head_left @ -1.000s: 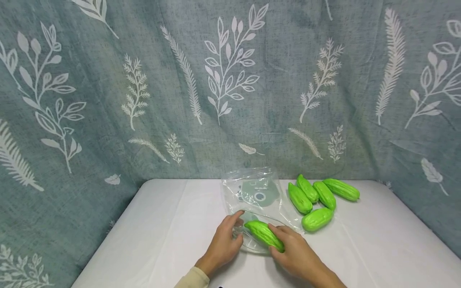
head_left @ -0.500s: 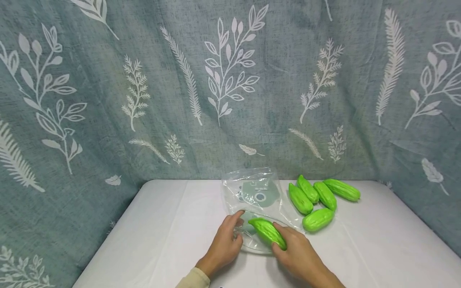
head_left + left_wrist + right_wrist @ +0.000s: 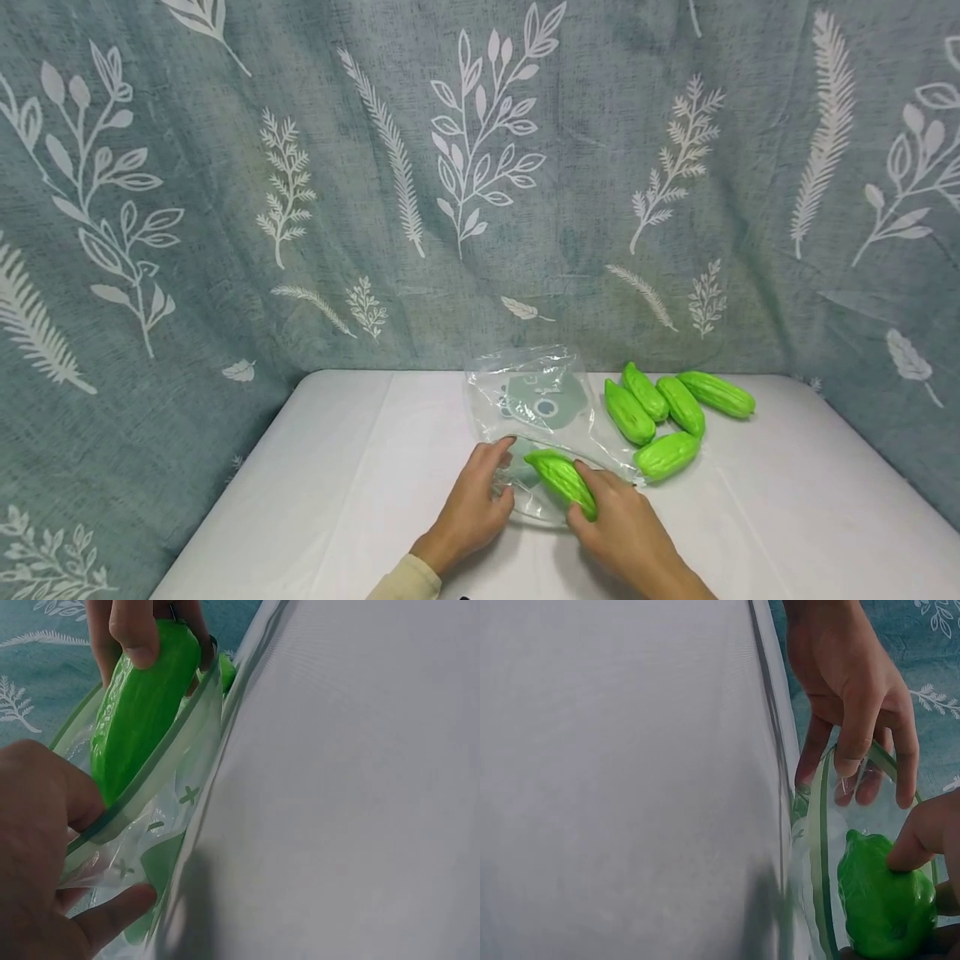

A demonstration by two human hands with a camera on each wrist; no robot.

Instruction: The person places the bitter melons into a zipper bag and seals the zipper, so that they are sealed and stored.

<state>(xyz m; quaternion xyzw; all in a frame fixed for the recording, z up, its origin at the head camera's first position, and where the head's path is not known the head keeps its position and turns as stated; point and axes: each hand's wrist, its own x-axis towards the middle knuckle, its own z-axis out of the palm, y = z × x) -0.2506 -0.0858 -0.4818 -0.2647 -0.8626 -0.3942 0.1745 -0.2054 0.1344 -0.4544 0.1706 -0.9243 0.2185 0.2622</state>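
A green bitter melon (image 3: 561, 482) slants into the mouth of a clear zip bag (image 3: 542, 510). My right hand (image 3: 622, 525) grips its near end between thumb and fingers; the right wrist view shows the bitter melon (image 3: 885, 896) between the bag's edges. At the left side of the opening, my left hand (image 3: 474, 504) holds the bag, its fingers at the rim. In the left wrist view one finger of that hand reaches inside the green-edged rim (image 3: 161, 754), and another digit lies along the outside. The bag's printed far part lies flat towards the back.
Several more bitter melons (image 3: 667, 455) lie in a cluster right of the bag, one close to the bag's right edge. A white-covered table (image 3: 337, 483) spreads under everything. Behind it hangs a grey-green leaf-patterned curtain (image 3: 480, 292).
The bitter melon in my right hand has shifted slightly right and tilted more steeply over the bag mouth. My left hand keeps its place at the bag's rim. The whole view has shifted a little.
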